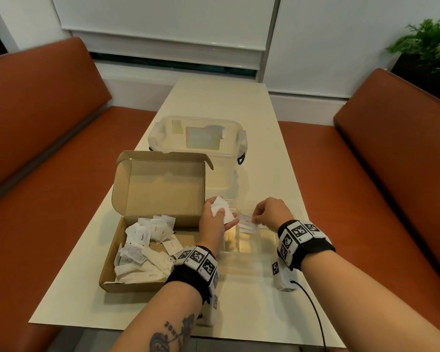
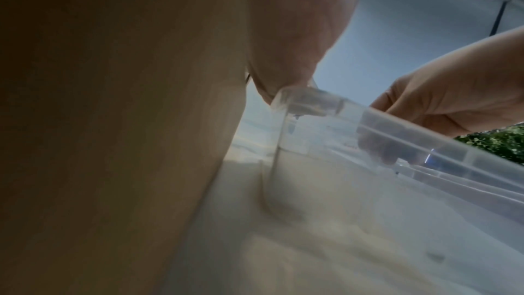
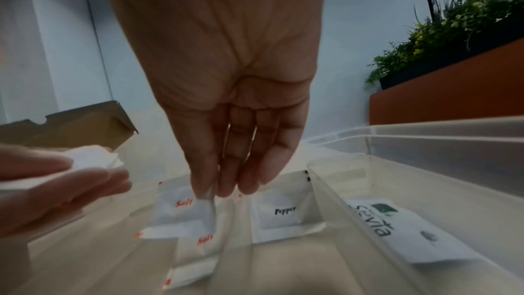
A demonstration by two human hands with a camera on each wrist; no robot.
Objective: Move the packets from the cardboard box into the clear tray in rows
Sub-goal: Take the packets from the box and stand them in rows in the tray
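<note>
Pinching a salt packet (image 3: 184,212) by its top edge, the right hand (image 1: 271,212) lowers it into the clear tray (image 1: 264,246), fingers pressed together and pointing down. A second salt packet (image 3: 198,255) lies under it, a pepper packet (image 3: 283,217) just beside at 3 o'clock, and a Sevia sachet (image 3: 397,232) in the next compartment. At 9 o'clock of that hand, the left hand (image 1: 214,222) grips a small stack of packets (image 1: 222,208) between thumb and fingers. Further at 9 o'clock sits the open cardboard box (image 1: 127,283) holding loose packets (image 1: 148,240). At 12 o'clock, beyond the tray, stands a lidded clear container (image 1: 196,138) on the table (image 1: 239,313).
</note>
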